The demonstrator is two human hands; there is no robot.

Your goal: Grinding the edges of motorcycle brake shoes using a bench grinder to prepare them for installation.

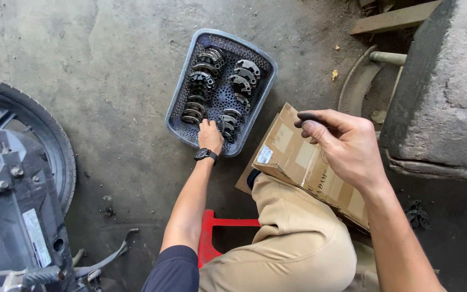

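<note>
Down on the concrete floor (120,70), left hand (210,135) reached into grey basket (179,100), fingers hidden among metal parts (204,81), grip unclear; right hand (341,143) hovered loosely curled, empty.

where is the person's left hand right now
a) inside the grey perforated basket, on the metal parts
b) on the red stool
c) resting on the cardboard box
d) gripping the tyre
a: the left hand, with a black wristwatch, reaches into the grey basket and touches the dark metal parts near its front edge.

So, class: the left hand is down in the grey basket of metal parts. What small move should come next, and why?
Probably close the left hand on one dark metal part and lift it from the basket: the fingers already touch that near row, while the right hand hovers over the cardboard box.
</note>
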